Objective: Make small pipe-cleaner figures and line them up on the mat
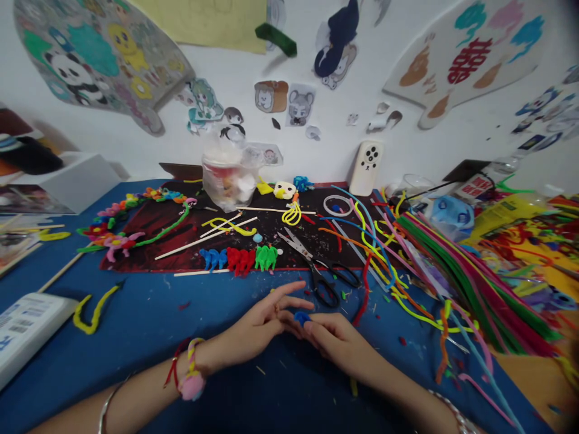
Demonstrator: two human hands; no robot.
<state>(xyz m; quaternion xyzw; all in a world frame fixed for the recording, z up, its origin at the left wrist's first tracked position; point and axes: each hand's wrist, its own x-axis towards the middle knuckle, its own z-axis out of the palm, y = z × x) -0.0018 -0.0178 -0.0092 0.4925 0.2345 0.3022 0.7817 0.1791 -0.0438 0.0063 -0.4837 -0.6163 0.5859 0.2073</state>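
A small curled piece of blue pipe cleaner [301, 317] is between my hands, just above the blue tabletop. My right hand [339, 342] pinches it between thumb and fingers. On its other side, my left hand [266, 318] grips it with the thumb and lower fingers, while the index finger stretches out to the right. Part of the piece is hidden by my fingers. Beyond my hands stand bundles of twisted pipe cleaner in blue [213, 259], red [241, 261] and green [266, 258]. Black-handled scissors [324, 283] lie open close to my right hand.
Loose pipe cleaners [398, 283] sprawl at the right beside a thick multicoloured bundle [474, 283]. Wooden sticks [205, 238] lie on the dark mat [149, 226]. A colourful pipe-cleaner garland [122, 211] and a white box [31, 325] are at the left. A phone [365, 169] leans against the wall.
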